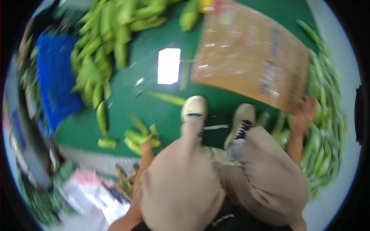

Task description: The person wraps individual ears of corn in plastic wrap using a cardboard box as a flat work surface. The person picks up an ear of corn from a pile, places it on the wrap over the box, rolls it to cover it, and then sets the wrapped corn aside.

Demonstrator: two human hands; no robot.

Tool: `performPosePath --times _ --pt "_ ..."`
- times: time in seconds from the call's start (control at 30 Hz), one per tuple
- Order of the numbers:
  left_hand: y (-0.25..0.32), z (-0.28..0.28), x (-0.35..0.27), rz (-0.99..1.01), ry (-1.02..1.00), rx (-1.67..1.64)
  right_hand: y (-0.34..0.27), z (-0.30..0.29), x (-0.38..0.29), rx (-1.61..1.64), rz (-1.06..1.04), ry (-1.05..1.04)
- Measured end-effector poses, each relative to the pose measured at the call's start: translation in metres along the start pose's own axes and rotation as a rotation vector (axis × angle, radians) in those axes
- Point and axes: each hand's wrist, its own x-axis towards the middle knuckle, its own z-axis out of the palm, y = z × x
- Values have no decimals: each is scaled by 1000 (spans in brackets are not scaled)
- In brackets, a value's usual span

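Low on the left, my left hand (146, 145) has its fingers around a green ear of corn in its husk (135, 137), with other green pieces beside it. Motion blur softens the grip. My right hand (303, 115) is at the near right corner of a large cardboard box (251, 55) with clear tape and printed writing. Its fingers look partly spread against the box edge and a long pile of green corn (322, 144); whether they grip anything is unclear. My two shoes (194, 109) rest on the green floor between the hands.
A heap of husked-in corn (107, 34) lies at the upper left, next to a blue mesh sack (59, 78). A long husk piece (164, 97) lies before my left shoe. White and pink bags (89, 193) lie at the lower left. A bright white rectangle (169, 66) shows on the floor.
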Motion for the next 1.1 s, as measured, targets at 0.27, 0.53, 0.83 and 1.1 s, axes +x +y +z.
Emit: performPosePath --times 0.27,0.53,0.83,1.1 --pt "251 -36 -99 882 -381 -114 -39 0 13 -666 -312 -815" --pt "497 134 -285 2013 -456 675 -55 43 24 -862 -500 -1005" --pt "487 171 -273 1878 -448 888 -62 86 3 -41 -408 -390" --pt "481 131 -200 1582 -772 99 -64 161 17 -830 -940 -577"
